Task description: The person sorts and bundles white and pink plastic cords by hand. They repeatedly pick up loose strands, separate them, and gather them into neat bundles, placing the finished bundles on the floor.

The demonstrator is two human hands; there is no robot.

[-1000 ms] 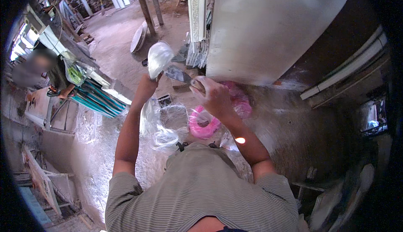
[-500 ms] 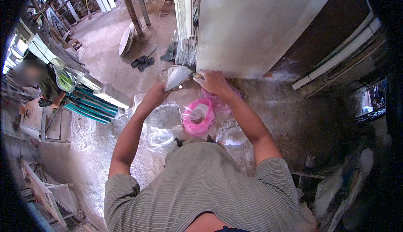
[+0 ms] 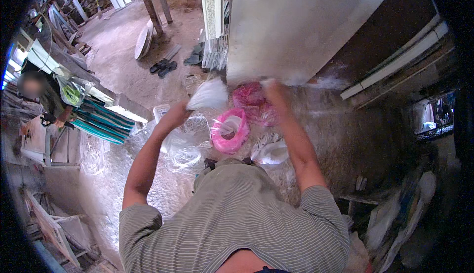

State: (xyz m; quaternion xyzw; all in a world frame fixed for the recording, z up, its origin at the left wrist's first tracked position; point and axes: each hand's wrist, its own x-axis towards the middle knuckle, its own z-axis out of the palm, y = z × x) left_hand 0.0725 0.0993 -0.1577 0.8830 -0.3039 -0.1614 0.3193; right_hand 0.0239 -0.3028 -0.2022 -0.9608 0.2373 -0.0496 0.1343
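In my left hand [image 3: 178, 114] is the narrow end of a bundle of white fibres [image 3: 209, 96], which fans out toward the right. The fingers are closed round it. My right hand [image 3: 276, 95] is smeared by motion, raised at the right of a crumpled pink plastic bag [image 3: 252, 106]. A whitish patch shows at its fingertips, too blurred to name. Between my forearms stands a round container lined with a bright pink bag [image 3: 238, 139], with white material inside. Loose white strands [image 3: 183, 157] lie in a tangle left of it.
A white bag [image 3: 270, 152] rests near my right forearm. A pale panel [image 3: 296, 26] stands ahead, beside stacked white mouldings [image 3: 215, 26]. Dark sandals [image 3: 164, 67] lie on the floor beyond. At the far left, a person [image 3: 37, 93] is near a teal striped cloth [image 3: 103, 120].
My right hand has swung right, away from the fibre bundle. The bundle now spreads wider, still in my left hand, which has shifted slightly left and down. More of the crumpled pink bag shows.
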